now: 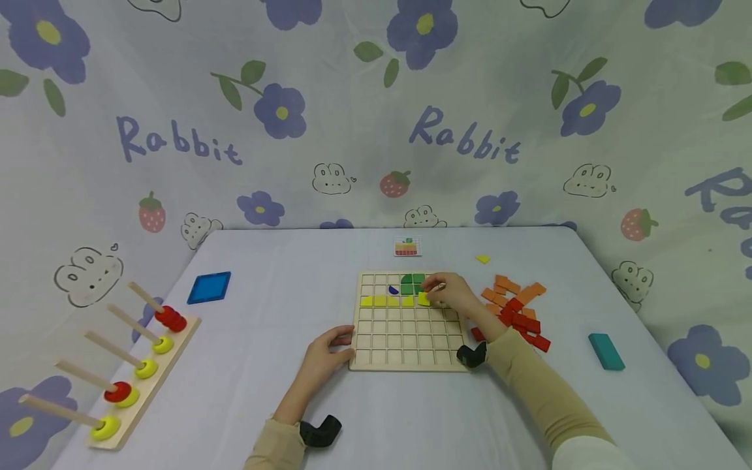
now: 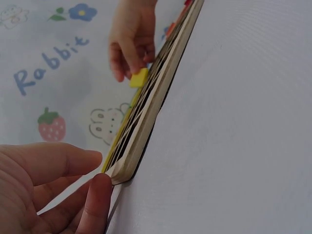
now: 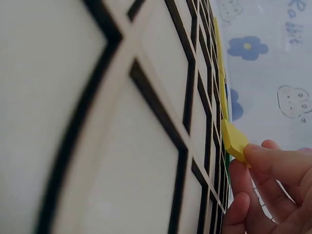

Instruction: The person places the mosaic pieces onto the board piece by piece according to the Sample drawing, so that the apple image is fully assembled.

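A wooden grid board [image 1: 392, 340] lies on the white cloth. My left hand [image 1: 326, 354] holds its left edge; in the left wrist view the fingertips [image 2: 95, 195] stand close about the board's corner. Above the board, my right hand [image 1: 454, 292] pinches a yellow tile [image 3: 234, 141] between thumb and finger, near the right end of a yellow row [image 1: 380, 301]. Green pieces [image 1: 412, 282] sit in the upper cells beside a small blue piece [image 1: 393, 290]. Whether the pinched tile touches the board, I cannot tell.
Orange tiles [image 1: 529, 292] and red tiles [image 1: 519, 320] lie heaped right of the board. Behind are a picture card [image 1: 407, 246] and a loose yellow piece [image 1: 483, 259]. A teal block [image 1: 607, 351] lies far right; a blue tray [image 1: 209, 287] and a ring-and-peg stand [image 1: 155, 375] are left.
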`<state>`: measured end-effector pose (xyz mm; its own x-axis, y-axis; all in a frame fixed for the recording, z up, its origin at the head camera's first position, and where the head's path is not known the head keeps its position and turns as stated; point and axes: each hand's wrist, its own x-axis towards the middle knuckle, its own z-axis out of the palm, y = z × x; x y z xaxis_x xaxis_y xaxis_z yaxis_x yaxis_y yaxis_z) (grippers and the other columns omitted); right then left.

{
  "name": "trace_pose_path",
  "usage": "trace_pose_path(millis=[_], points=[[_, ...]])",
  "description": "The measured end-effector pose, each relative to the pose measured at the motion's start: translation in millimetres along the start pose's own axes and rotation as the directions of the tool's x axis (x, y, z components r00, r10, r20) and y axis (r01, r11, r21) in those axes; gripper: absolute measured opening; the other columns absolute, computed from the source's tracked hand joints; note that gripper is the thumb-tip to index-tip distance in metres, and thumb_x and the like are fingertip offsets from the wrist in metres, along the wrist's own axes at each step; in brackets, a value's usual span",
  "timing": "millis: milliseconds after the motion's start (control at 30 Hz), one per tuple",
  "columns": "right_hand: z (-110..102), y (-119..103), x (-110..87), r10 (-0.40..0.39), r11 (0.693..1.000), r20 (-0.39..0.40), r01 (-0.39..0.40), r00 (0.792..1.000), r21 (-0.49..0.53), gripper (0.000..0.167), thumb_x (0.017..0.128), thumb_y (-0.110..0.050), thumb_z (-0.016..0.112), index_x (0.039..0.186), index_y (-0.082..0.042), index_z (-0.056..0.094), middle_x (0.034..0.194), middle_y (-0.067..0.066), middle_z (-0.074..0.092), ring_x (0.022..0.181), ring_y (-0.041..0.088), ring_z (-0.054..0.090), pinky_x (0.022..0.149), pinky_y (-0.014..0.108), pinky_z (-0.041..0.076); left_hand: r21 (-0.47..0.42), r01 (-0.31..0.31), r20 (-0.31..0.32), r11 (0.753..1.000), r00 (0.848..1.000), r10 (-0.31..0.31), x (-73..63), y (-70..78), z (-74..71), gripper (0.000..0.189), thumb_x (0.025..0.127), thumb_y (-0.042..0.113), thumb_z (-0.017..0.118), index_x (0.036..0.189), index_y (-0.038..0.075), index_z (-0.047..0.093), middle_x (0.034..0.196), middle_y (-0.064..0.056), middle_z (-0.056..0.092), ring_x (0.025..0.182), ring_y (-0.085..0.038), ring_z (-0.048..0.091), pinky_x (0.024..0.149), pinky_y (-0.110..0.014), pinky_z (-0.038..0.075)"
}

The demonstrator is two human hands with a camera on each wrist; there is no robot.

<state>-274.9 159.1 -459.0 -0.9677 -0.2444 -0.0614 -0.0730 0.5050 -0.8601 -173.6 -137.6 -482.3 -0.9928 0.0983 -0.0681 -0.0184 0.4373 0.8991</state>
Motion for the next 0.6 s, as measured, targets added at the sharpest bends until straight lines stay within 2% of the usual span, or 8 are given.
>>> trace_pose_path(millis=[167, 267, 367, 600], points=[[3.0, 3.6, 2.4, -0.057, 0.996, -0.008, 0.056, 0.998, -0.072, 0.015, 0.083, -0.007, 0.066, 0.097, -0.008, 0.068, 0.096, 0.006, 0.065, 0.086, 0.021, 0.060, 0.075, 0.033, 0.052, 0.000, -0.007, 0.000, 1.000, 1.000, 0.007, -0.8, 0.6, -0.2, 0.043, 0.078, 0.006, 0.069, 0.120, 0.006, 0.060, 0.110, -0.009, 0.063, 0.102, -0.023, 0.058, 0.072, -0.026, 0.049], [5.5, 5.9, 4.8, -0.085, 0.989, 0.000, 0.085, 0.996, -0.119, 0.014, 0.082, -0.005, 0.067, 0.095, -0.009, 0.068, 0.094, 0.005, 0.066, 0.084, 0.020, 0.061, 0.074, 0.033, 0.053, -0.008, -0.011, 0.003, 1.000, 1.000, 0.011, -0.7, -0.1, -0.5, 0.043, 0.078, 0.005, 0.069, 0.120, 0.006, 0.060, 0.110, -0.009, 0.063, 0.102, -0.023, 0.058, 0.072, -0.025, 0.049], [7.6, 6.7, 7.4, -0.079, 0.986, 0.002, 0.078, 0.997, -0.150, 0.014, 0.080, -0.006, 0.068, 0.093, -0.012, 0.069, 0.092, 0.003, 0.066, 0.082, 0.017, 0.061, 0.072, 0.032, 0.052, -0.012, -0.010, 0.005, 1.000, 1.000, 0.010, -0.6, -0.3, -0.4, 0.043, 0.078, 0.006, 0.069, 0.120, 0.006, 0.060, 0.110, -0.009, 0.063, 0.102, -0.023, 0.058, 0.072, -0.025, 0.049], [9.0, 4.6, 6.8, -0.122, 0.969, 0.010, 0.121, 0.992, -0.217, 0.014, 0.078, -0.004, 0.070, 0.090, -0.011, 0.070, 0.087, 0.000, 0.067, 0.078, 0.014, 0.059, 0.073, 0.033, 0.050, -0.006, -0.017, 0.002, 1.000, 1.000, 0.017, -0.7, -0.5, -0.5, 0.043, 0.078, 0.005, 0.069, 0.120, 0.005, 0.060, 0.109, -0.009, 0.063, 0.102, -0.024, 0.058, 0.071, -0.024, 0.049]])
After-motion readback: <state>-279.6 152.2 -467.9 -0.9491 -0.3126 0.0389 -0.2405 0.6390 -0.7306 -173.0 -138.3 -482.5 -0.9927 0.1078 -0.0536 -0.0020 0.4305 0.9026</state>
